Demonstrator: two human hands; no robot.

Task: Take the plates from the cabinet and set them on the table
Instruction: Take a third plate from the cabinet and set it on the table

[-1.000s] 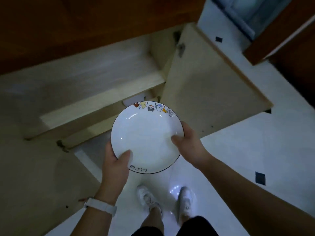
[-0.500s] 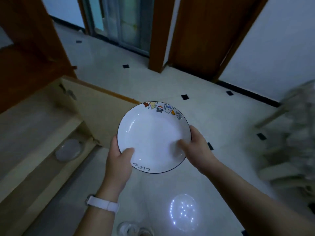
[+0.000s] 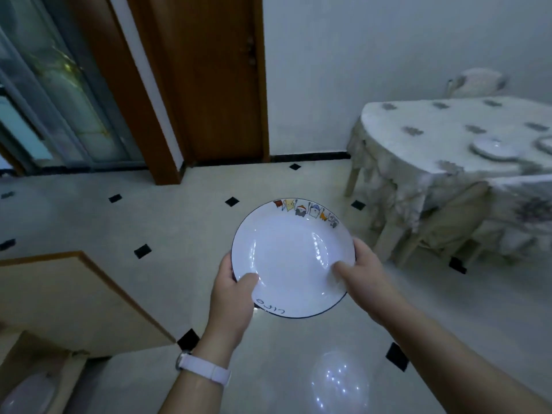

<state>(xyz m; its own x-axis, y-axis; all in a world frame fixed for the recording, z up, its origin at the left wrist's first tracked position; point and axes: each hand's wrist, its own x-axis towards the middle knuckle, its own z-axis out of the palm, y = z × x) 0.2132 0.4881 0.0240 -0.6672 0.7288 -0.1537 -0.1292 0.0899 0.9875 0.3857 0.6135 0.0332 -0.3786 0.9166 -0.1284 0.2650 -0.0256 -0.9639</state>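
You have turned from the cabinet [image 3: 59, 297]; the desk [image 3: 433, 144] shows at two o'clock. Left grip [image 3: 230, 291] and right grip [image 3: 367, 273] pinch the plate [image 3: 292, 255] by its rim: glazed, slippery, breakable.

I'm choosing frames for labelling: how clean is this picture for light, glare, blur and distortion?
Head view: dim, bluish light; the plate, gripped by left hand and right hand, is sharp with small highlights; a speckled reflection glares on the floor; the table at right is blurred; the door leans from wide-angle bending.
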